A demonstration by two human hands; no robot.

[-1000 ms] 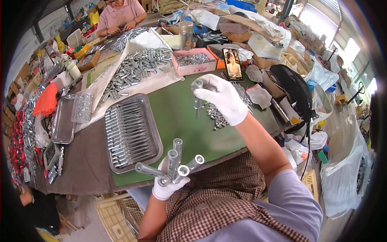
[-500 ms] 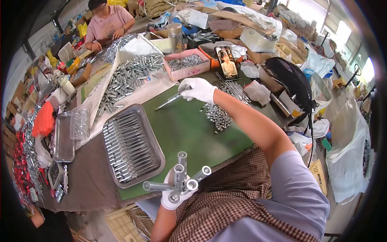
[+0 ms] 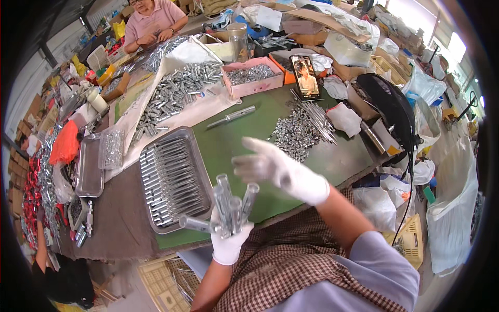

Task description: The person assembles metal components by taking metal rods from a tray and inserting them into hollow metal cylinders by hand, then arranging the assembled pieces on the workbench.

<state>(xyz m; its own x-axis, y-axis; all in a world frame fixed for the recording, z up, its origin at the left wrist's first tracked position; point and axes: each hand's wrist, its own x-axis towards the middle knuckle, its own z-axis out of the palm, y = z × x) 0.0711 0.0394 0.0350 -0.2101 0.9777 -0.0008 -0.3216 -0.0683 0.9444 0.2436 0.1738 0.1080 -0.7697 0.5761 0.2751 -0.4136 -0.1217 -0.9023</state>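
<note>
Left hand (image 3: pixel 228 242) holds a tight grip on several metal tubes (image 3: pixel 231 205); right hand (image 3: pixel 273 166), fingers spread wide and empty, hovers at their two o'clock above the green tabletop (image 3: pixel 234 145).

white gloves (image 3: pixel 280 169), silver tubes (image 3: pixel 228 205), green mat (image 3: pixel 234 151), pink box (image 3: pixel 249 78).

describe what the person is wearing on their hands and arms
Both the left hand and the right hand wear plain white gloves that fit snugly and end at the wrist. The right glove looks blurred. The forearms are bare below the gloves. A pale lilac-blue short sleeve covers the right upper arm. No markings show on the gloves.
</note>
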